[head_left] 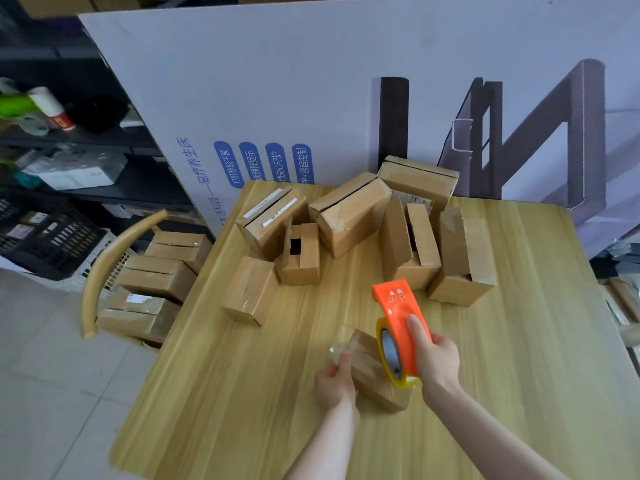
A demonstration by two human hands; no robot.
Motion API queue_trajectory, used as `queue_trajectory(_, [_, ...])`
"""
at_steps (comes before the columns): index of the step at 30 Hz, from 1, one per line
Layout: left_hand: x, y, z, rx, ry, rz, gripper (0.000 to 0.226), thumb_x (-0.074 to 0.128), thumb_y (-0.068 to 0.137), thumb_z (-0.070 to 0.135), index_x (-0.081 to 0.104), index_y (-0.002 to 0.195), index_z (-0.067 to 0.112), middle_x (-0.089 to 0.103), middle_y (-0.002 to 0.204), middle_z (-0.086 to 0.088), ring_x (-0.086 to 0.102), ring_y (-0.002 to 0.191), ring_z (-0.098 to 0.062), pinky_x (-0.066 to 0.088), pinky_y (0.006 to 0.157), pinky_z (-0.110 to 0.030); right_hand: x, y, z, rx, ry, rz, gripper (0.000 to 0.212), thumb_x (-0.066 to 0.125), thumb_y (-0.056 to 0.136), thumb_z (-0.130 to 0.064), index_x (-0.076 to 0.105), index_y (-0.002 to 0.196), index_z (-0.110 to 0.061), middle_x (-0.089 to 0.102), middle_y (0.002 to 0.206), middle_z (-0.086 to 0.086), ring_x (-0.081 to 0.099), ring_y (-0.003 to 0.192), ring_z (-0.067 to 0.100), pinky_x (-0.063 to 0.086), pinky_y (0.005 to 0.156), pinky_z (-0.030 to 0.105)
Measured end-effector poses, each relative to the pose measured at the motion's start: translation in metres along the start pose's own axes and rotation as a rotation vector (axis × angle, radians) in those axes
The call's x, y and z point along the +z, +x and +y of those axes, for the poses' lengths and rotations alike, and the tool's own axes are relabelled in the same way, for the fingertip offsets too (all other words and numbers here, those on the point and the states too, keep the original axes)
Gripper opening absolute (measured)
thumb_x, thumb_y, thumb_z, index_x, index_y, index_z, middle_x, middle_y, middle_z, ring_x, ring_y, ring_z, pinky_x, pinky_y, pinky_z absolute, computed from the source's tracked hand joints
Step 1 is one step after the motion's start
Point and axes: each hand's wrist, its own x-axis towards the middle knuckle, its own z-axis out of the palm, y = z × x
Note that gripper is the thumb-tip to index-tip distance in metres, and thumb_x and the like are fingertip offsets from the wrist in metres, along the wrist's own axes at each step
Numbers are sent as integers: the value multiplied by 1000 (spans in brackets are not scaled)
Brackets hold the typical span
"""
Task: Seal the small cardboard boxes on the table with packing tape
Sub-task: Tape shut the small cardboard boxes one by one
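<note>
Wooden table (242, 393), box (367, 370) half behind dispenser (401, 323)

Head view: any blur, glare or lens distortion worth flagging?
Head view: wide-angle distortion bows the edges of the light wooden table and tilts the large white printed board; head view: lighting soft and even, no strong glare; head view: the clear tape end at the left hand is smeared, the orange tape dispenser in the right hand sharper.
</note>
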Motion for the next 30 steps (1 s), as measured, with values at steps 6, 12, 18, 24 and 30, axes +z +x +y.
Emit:
queue_trajectory(6, [-17, -2, -4, 744, 461, 176, 30, 80, 76, 22, 61, 97, 15, 55, 90, 8, 55, 82, -14, 41, 70, -24, 5, 11, -2, -31, -55, -23, 37, 62, 91, -37, 65, 78, -2, 62, 62, 6, 58, 52, 16, 42, 42, 22])
queue_trajectory(12, [-15, -1, -1, 1011, 798, -56, 38, 63, 84, 1, 67, 117, 18, 62, 110, 7, 57, 99, -6, 31, 84, -5, 4, 6, 7, -11, -47, -30, 36, 63, 90, -38, 66, 79, -4, 65, 65, 10, 63, 57, 26, 51, 48, 30])
queue_trajectory(18, [-12, 0, 16, 828, 1039, -106, 31, 58, 89, 10, 61, 117, 21, 61, 111, 5, 58, 101, -12, 42, 74, -13, 5, -5, 22, -49, -64, -18, 46, 65, 84, -45, 65, 76, 1, 64, 65, 19, 58, 58, 24, 53, 58, 45])
queue_trajectory(24, [1, 12, 41, 630, 1269, -207, 31, 55, 87, 20, 58, 117, 25, 52, 120, 5, 58, 110, -19, 51, 82, -29, 1, -4, 25, -49, -43, -36, 34, 65, 90, -36, 67, 77, -5, 68, 73, 20, 63, 63, 33, 56, 61, 53])
queue_trajectory(30, [-8, 30, 48, 411, 1033, -345, 59, 76, 72, 21, 56, 127, 14, 61, 120, -1, 61, 107, -17, 50, 88, -23, -4, -3, 28, -50, 16, -79, 24, 62, 92, -34, 66, 81, -13, 71, 79, 15, 68, 70, 30, 56, 54, 36])
